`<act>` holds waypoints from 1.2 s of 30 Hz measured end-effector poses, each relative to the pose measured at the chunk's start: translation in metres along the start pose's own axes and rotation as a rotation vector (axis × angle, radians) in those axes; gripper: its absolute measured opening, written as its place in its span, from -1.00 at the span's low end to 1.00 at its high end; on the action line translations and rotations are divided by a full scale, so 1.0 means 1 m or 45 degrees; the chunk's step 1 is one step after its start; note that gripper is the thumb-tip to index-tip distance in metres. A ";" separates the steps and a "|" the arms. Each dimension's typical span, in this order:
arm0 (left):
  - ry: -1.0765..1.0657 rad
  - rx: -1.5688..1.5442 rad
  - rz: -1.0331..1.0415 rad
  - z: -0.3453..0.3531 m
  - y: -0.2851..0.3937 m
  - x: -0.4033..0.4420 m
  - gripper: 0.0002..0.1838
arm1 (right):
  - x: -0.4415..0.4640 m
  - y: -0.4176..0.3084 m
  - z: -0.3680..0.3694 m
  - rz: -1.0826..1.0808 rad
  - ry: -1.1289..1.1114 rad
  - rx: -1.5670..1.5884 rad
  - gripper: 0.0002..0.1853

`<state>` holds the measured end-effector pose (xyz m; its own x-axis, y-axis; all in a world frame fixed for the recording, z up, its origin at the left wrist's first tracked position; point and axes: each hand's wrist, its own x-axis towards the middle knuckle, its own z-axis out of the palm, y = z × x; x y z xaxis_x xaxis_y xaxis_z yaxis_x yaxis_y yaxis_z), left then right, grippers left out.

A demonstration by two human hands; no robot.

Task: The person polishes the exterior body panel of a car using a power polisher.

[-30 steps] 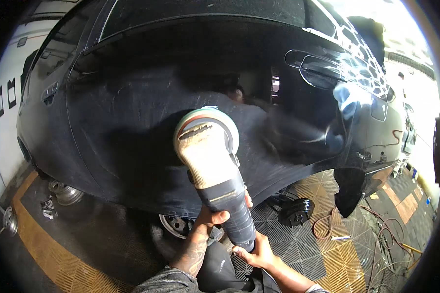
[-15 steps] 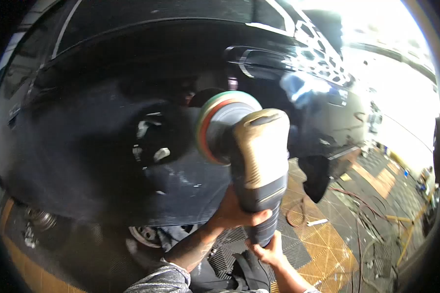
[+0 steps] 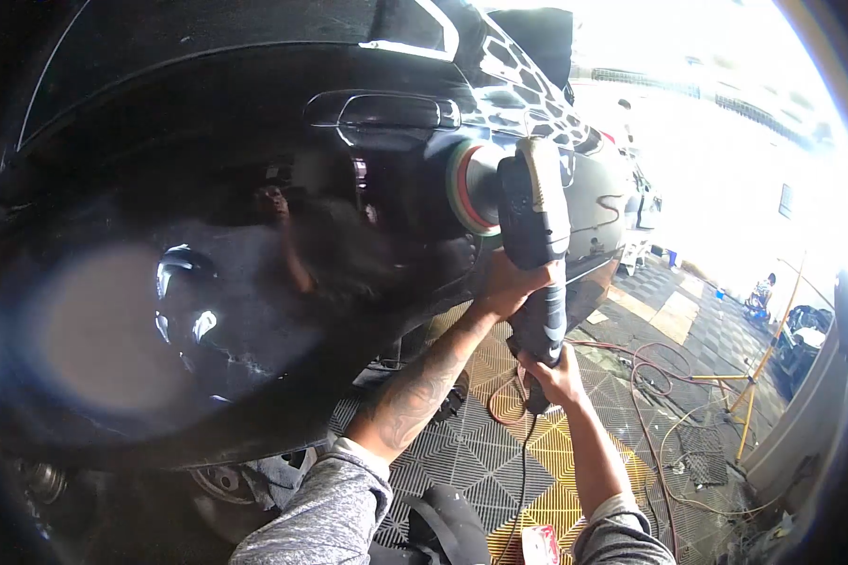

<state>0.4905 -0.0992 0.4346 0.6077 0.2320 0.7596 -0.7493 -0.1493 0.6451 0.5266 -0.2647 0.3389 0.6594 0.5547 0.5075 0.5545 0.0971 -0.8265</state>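
1 head-worn camera looks forward and down from close beside the dark car [image 3: 207, 141].

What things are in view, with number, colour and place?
car: one, black, left and centre
door handle: one, black, car's side
polisher: one, black and tan, in both hands
pad: one, green and red, facing car
cord: one, black, hanging below polisher
hoses: count unclear, reddish, floor at right
stand: one, yellow, right
packet-like item: one, red and white, bottom edge
wheel: at least one, grey, lower left
cloth: one, grey, by wheel
floor tiles: many, grey and yellow, below
left hand: one, grey sleeve, polisher's body
right hand: one, grey sleeve, polisher's end
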 end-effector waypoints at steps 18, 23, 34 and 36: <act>0.086 0.004 0.067 0.015 0.000 0.038 -0.71 | 0.047 0.002 -0.042 0.125 -0.173 -0.015 -0.70; 0.117 -0.115 0.125 0.028 -0.002 0.028 -0.74 | 0.037 -0.015 -0.061 0.117 -0.213 -0.177 -0.68; 0.036 -0.291 0.137 0.026 0.013 0.037 -0.72 | 0.034 -0.034 -0.060 0.020 -0.280 -0.042 -0.67; 0.019 -0.306 0.119 0.025 0.015 0.041 -0.71 | 0.033 -0.037 -0.058 0.012 -0.268 -0.125 -0.67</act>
<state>0.5107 -0.1155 0.4778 0.5305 0.2425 0.8123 -0.8440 0.0614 0.5329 0.5579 -0.2980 0.4007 0.5499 0.7166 0.4291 0.6020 0.0160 -0.7983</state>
